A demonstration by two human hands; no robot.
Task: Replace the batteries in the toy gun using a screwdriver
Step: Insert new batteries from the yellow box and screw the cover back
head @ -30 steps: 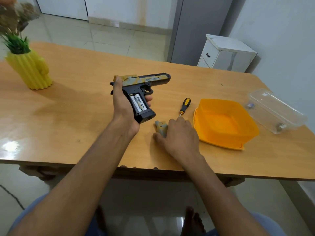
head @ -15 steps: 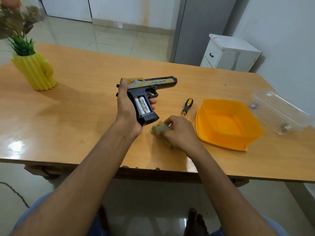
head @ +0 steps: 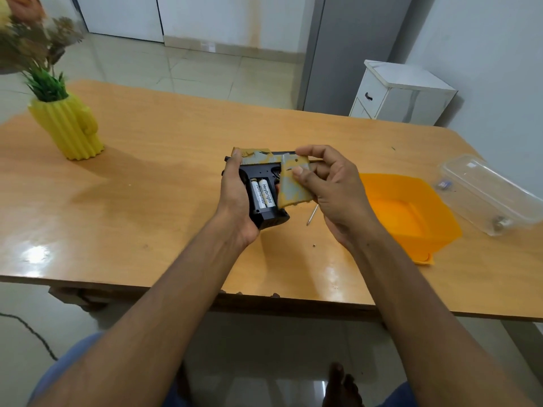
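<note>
A glossy wooden table with a worn near edge is seen from above, and two bare forearms are stretched over that edge. One tiny round screw lies on the wood between the wrists, not far from the near edge. Just beyond it the thin metal shaft of one screwdriver is visible; its handle is hidden behind the right hand.

The left hand is wrapped round the black plastic grip of the toy gun, which is held up above the middle of the table, barrel pointing right. The grip compartment is left open, and two white cylindrical batteries are seated in it side by side; "Heybright" can be read on the right one. The slide is painted in tan and grey blotches.

The right hand pinches one flat battery cover, tan and grey like the slide, between thumb and fingers, just beside the open compartment.

Towards the right edge one square orange plastic tub is set, and beyond it, at the right edge, one clear plastic box holding a few small items too small to identify. Near the far left corner one ribbed yellow cactus-shaped vase with green sprigs is placed.
</note>
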